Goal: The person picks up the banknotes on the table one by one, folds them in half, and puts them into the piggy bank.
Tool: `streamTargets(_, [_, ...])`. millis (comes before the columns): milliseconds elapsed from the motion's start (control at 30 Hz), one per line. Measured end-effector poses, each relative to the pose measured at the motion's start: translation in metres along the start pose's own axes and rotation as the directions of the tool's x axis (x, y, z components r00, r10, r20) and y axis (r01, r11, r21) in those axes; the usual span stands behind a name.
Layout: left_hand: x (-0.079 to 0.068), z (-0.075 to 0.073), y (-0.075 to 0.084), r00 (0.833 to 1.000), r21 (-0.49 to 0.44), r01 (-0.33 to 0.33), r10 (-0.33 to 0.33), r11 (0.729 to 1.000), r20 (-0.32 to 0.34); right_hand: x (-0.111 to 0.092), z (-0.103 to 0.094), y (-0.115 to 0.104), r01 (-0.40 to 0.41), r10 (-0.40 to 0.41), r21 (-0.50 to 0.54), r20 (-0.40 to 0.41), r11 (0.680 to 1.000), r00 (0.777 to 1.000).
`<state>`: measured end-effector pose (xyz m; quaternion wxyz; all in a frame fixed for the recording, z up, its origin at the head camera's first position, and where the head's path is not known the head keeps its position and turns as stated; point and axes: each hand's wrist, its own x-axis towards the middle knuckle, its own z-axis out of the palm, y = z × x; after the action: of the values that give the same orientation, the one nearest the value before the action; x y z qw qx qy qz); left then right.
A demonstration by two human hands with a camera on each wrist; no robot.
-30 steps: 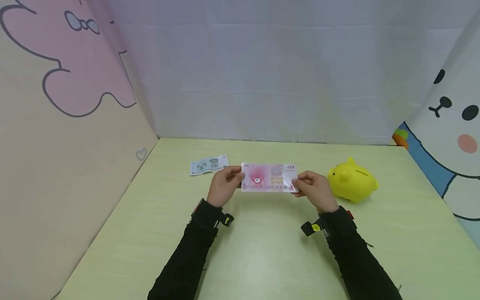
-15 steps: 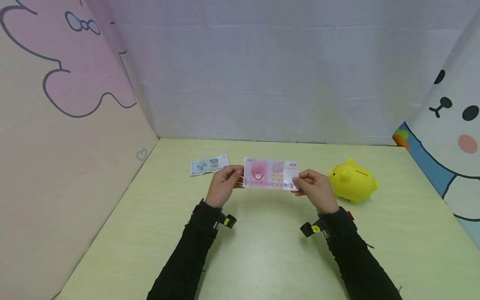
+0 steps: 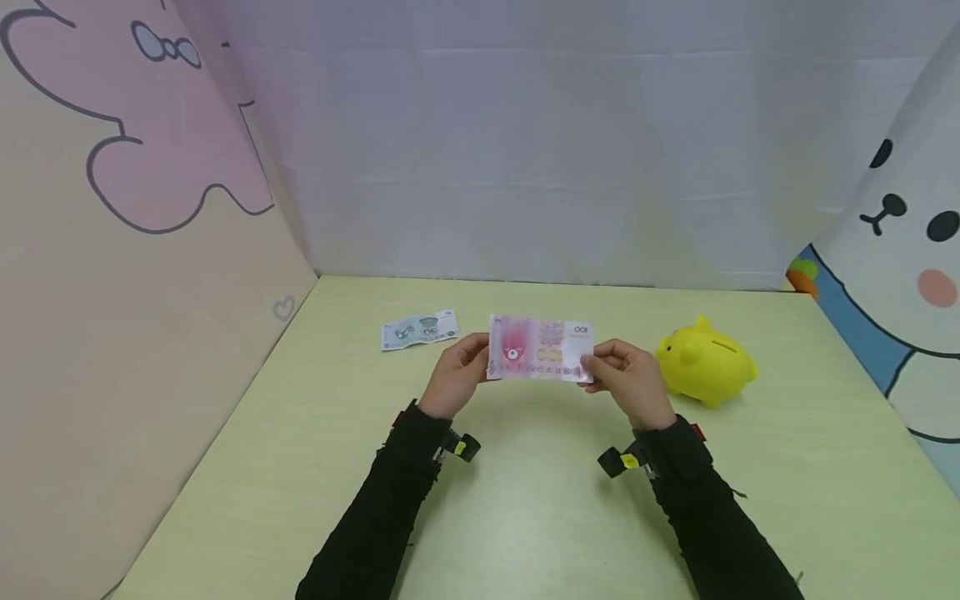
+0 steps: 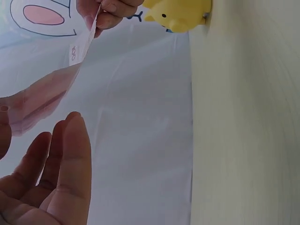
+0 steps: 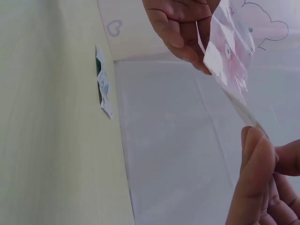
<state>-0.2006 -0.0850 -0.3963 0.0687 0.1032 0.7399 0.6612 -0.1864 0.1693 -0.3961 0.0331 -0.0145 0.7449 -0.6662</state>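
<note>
A pink toy banknote (image 3: pixel 540 348), marked 100, is held up above the table in the head view. My right hand (image 3: pixel 628 379) pinches its right end between thumb and fingers, as the right wrist view also shows the fingertips (image 5: pixel 258 150) on the note. At the other end is my left hand (image 3: pixel 457 375). In the left wrist view its fingers (image 4: pixel 72 154) are extended, with a gap between them and the thumb at the note's end; whether the thumb touches the note I cannot tell. Behind the left hand, a bluish-green banknote (image 3: pixel 420 330) lies on the table.
A yellow piggy bank (image 3: pixel 707 362) with a slot on top stands just right of my right hand. The pale yellow table (image 3: pixel 540 500) meets a white cloth backdrop (image 3: pixel 525 150) at the back. Cartoon-printed panels flank it on both sides.
The pink banknote's left end has risen slightly and the note has tilted. My left hand has shifted a little to the right. My right hand keeps its pinch with hardly any movement.
</note>
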Motion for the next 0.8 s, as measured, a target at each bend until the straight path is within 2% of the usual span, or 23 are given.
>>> streamTargets(267, [-0.001, 0.008, 0.000, 0.994, -0.004, 0.021, -0.020, 1.000, 0.112, -0.002, 0.005, 0.001, 0.018, -0.018, -0.005, 0.014, 1.000, 1.000])
streamTargets(500, [-0.002, 0.011, -0.003, 0.981, -0.015, 0.017, -0.013, 1.000, 0.193, -0.002, 0.009, 0.003, 0.046, -0.046, -0.002, 0.049, 0.999, 0.998])
streamTargets(700, [-0.002, 0.013, -0.004, 0.976, -0.050, 0.024, -0.012, 0.998, 0.217, -0.002, 0.011, 0.006, 0.084, -0.084, 0.012, 0.046, 0.996, 0.995])
streamTargets(800, [-0.003, 0.015, -0.004, 0.976, -0.053, 0.036, -0.024, 0.998, 0.217, -0.002, 0.012, 0.007, 0.069, -0.069, 0.003, 0.045, 0.998, 0.997])
